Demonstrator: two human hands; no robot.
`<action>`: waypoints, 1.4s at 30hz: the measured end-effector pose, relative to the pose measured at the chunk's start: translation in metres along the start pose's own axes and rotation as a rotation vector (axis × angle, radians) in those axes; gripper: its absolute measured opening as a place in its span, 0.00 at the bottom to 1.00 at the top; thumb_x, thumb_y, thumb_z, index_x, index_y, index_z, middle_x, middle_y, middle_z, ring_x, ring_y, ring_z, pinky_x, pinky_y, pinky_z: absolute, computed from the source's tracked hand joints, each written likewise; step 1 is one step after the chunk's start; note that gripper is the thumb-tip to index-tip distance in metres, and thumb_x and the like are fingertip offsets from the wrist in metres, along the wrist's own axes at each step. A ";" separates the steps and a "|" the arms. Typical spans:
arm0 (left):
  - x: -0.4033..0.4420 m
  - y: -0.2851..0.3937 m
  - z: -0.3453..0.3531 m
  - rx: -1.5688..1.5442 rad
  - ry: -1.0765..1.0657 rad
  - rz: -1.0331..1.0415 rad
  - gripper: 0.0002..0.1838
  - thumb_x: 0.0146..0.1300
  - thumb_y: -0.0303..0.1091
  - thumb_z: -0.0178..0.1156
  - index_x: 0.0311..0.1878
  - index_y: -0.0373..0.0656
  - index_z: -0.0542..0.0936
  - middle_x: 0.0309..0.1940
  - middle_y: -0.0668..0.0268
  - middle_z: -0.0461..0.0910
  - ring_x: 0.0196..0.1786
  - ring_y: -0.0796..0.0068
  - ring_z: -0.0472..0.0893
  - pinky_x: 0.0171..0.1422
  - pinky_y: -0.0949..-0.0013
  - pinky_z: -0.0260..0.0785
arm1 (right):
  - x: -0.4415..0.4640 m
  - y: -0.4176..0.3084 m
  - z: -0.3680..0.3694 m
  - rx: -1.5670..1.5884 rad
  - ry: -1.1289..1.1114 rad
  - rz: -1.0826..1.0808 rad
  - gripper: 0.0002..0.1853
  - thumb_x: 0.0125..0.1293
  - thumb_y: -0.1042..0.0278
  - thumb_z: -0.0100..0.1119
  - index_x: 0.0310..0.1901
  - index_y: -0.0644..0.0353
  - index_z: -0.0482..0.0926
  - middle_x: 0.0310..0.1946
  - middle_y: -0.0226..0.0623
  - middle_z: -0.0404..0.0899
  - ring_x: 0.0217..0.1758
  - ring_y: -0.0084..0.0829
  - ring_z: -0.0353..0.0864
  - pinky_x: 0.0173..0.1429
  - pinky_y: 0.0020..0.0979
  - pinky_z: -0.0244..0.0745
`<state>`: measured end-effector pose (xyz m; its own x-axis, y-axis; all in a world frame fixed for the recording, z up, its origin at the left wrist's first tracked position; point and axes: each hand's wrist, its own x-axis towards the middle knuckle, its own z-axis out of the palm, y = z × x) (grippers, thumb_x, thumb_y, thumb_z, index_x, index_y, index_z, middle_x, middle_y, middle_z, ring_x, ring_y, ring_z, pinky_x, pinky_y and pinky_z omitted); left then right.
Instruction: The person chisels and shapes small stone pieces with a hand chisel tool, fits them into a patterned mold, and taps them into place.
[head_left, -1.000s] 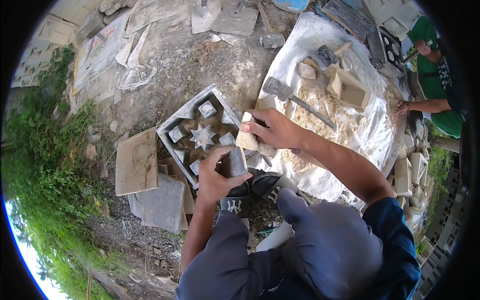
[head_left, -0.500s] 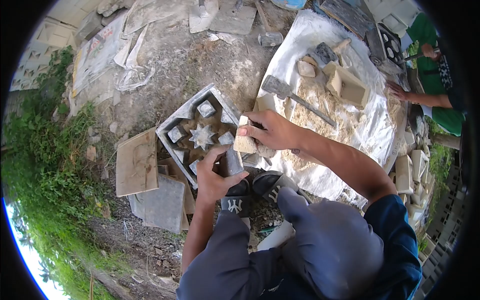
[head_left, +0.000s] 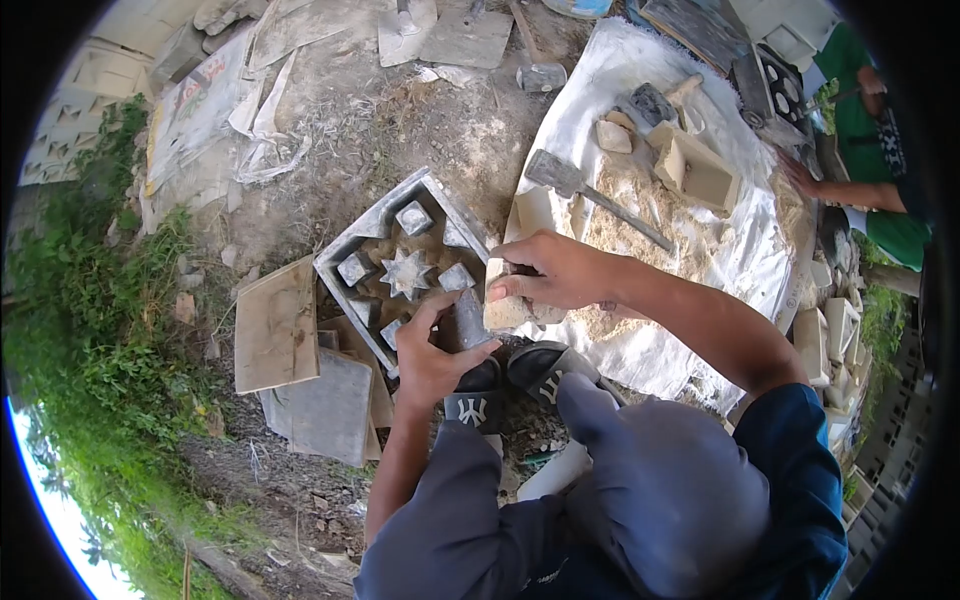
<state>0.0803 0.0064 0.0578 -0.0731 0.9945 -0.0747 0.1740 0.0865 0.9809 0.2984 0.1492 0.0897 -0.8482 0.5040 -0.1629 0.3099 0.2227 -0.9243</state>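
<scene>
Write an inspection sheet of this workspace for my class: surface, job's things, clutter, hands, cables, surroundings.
Surface: earth with a white sheet bearing pale sand.
Job's things: grey tray holding a star-shaped piece; grey block; pale block.
Clutter: flat-headed tool on the sheet; wooden board and grey slab beside the tray.
Hands: left hand grips the grey block; right hand grips the pale block.
Cables: nothing seen.
Surroundings: greenery at the picture's left; another person's hand near the sheet's right edge.

Pale block (head_left: 506, 312) beside grey block (head_left: 470, 321)
</scene>
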 end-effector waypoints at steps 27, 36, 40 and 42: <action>0.000 0.024 -0.020 -0.057 0.164 0.086 0.41 0.50 0.40 0.85 0.62 0.29 0.76 0.51 0.60 0.84 0.54 0.73 0.82 0.62 0.67 0.74 | 0.000 0.025 -0.053 1.237 0.235 0.191 0.36 0.78 0.30 0.43 0.75 0.48 0.68 0.36 0.27 0.70 0.38 0.27 0.73 0.40 0.32 0.77; 0.001 0.020 -0.023 -0.019 0.167 0.104 0.41 0.51 0.42 0.85 0.62 0.30 0.76 0.51 0.59 0.85 0.54 0.73 0.82 0.62 0.68 0.74 | 0.001 0.017 -0.038 1.040 0.214 0.198 0.36 0.67 0.44 0.73 0.64 0.64 0.74 0.40 0.29 0.80 0.39 0.28 0.80 0.43 0.33 0.79; 0.000 0.011 -0.027 0.113 0.157 0.137 0.41 0.51 0.42 0.85 0.62 0.30 0.76 0.51 0.59 0.85 0.54 0.73 0.82 0.62 0.68 0.74 | 0.002 -0.025 -0.038 0.609 0.201 0.188 0.17 0.70 0.64 0.72 0.53 0.67 0.84 0.46 0.37 0.88 0.43 0.22 0.84 0.46 0.29 0.81; 0.000 0.015 -0.027 0.099 0.148 0.119 0.41 0.51 0.42 0.86 0.62 0.30 0.76 0.51 0.59 0.85 0.54 0.73 0.82 0.62 0.68 0.74 | 0.000 -0.038 -0.034 0.734 0.247 0.221 0.15 0.72 0.64 0.70 0.52 0.66 0.84 0.44 0.37 0.88 0.41 0.23 0.85 0.46 0.28 0.81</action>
<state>0.0567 0.0061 0.0769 -0.1886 0.9792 0.0753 0.2854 -0.0187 0.9582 0.3016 0.1692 0.1370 -0.6539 0.6615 -0.3672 0.0255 -0.4657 -0.8846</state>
